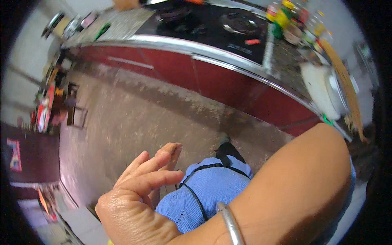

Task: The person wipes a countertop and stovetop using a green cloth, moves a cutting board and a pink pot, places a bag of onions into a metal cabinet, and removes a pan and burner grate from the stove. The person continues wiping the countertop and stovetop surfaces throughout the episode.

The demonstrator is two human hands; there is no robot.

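Note:
From the right side of the view my right arm reaches across in front of me, bent at the elbow. A silver bangle (230, 223) circles it near the wrist. My right hand (134, 193) is up close to the camera with its fingers partly curled and apart. Nothing shows in its grasp, though part of the palm side is hidden. My left hand is out of view. Below the arm are my blue knitted top (217, 180) and a black strap (211, 166) around it.
Red cabinets (226, 79) run along the far side under a black glass hob (208, 30). Several bottles (283, 16) stand right of the hob, near a white cutting board (318, 88). A green-handled item (102, 31) lies on the left counter. A dark stool (76, 116) stands left.

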